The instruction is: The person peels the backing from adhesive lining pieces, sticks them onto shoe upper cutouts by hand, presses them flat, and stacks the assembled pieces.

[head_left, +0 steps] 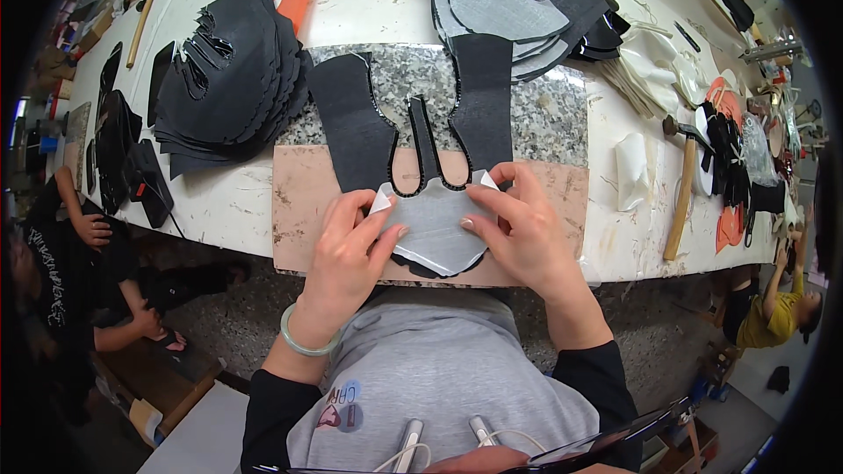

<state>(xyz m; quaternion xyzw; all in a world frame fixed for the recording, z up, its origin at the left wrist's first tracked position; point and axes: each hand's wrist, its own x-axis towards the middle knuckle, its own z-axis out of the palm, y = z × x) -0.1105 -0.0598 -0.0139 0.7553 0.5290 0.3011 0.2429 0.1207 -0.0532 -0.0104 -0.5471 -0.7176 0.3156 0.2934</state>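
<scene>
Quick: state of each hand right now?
Left hand: curled at the lifted left corner of the light grey piece; whether it grips cannot be told.
Right hand: curled at its lifted right corner; gripping or only pressing, cannot be told.

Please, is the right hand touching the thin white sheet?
Touching. The head view shows the right hand with its thumb tip on the thin white sheet.
</scene>
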